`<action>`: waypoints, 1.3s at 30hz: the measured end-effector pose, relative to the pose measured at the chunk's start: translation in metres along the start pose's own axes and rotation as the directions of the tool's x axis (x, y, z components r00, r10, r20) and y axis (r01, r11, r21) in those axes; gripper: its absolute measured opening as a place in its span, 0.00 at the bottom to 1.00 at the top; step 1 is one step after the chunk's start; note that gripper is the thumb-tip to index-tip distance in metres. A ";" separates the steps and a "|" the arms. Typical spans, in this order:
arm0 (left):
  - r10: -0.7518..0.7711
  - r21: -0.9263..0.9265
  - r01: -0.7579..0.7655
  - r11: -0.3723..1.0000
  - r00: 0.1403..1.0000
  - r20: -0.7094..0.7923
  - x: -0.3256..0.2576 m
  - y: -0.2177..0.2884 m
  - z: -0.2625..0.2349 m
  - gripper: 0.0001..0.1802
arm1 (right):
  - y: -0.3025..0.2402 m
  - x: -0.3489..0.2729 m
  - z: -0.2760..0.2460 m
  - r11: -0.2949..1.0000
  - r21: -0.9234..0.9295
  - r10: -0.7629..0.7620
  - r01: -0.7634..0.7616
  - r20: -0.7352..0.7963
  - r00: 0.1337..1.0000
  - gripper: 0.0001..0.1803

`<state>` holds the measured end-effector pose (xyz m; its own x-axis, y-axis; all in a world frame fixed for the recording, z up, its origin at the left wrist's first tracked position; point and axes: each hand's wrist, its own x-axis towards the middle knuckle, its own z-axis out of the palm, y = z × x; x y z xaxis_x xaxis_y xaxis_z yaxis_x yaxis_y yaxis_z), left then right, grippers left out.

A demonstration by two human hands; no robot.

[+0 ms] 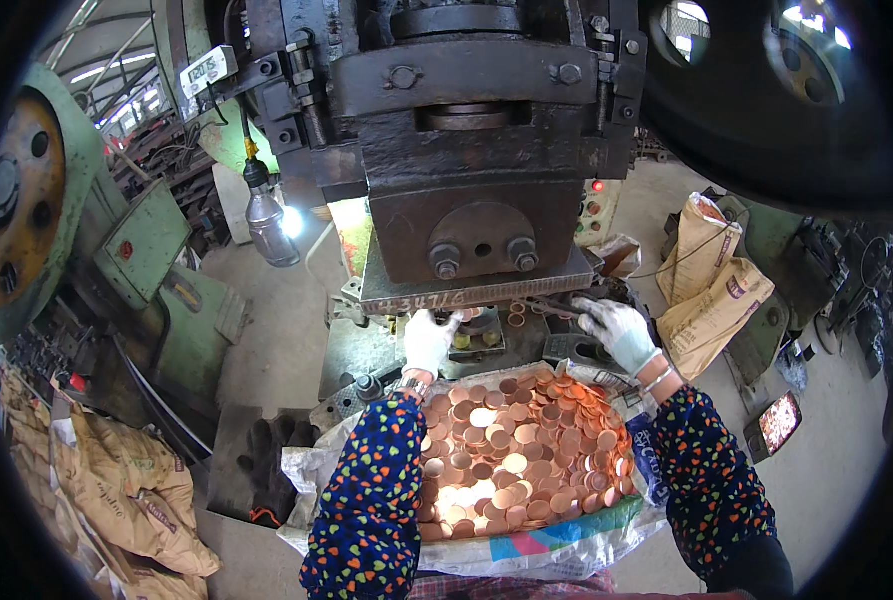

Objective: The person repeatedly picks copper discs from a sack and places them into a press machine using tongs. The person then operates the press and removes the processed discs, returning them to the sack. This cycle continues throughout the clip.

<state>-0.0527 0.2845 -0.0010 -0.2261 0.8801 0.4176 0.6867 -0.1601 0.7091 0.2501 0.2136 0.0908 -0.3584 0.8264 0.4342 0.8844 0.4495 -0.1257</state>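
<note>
My left hand (429, 344), in a white glove, reaches under the front edge of the press's dark upper block (477, 235). Its fingers are closed at a small copper disc (471, 313) over the lower die (482, 338); the block partly hides the fingertips. My right hand (619, 332), also gloved, is closed around a thin dark rod-like tool (547, 306) that points left toward the die. Copper rings (517, 316) lie by the tool's tip. Below both hands, a heap of loose copper discs (517, 450) fills an open white sack (557, 555) in front of me.
A lit work lamp (275, 222) hangs left of the press. Paper sacks (712, 290) stand at the right, and more sacks (127, 480) at the lower left. Dark gloves (272, 455) lie beside the disc sack. Green machinery (162, 250) stands at the left.
</note>
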 end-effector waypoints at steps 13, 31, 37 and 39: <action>0.374 0.418 -0.372 0.829 0.924 0.082 0.008 0.001 0.022 0.19 | -0.002 -0.011 0.011 0.993 0.106 0.035 -0.050 0.138 0.990 0.20; 0.310 0.031 -0.419 0.907 0.717 0.624 -0.103 -0.063 -0.125 0.22 | -0.056 -0.108 0.011 0.708 0.596 0.097 -0.379 0.449 0.888 0.20; 0.312 0.165 -0.433 0.886 0.820 0.480 -0.119 -0.077 -0.105 0.13 | -0.064 -0.121 0.012 0.725 0.549 0.139 -0.416 0.474 0.869 0.21; 0.259 0.232 -0.405 0.884 0.839 0.478 -0.119 -0.077 -0.098 0.10 | -0.065 -0.126 0.011 0.710 0.559 0.129 -0.429 0.496 0.858 0.21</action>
<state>-0.1464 0.1484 -0.0497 0.3186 0.9108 0.2624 0.8592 -0.3944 0.3260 0.2340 0.0842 0.0345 -0.3422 0.9357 -0.0862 0.6145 0.1535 -0.7739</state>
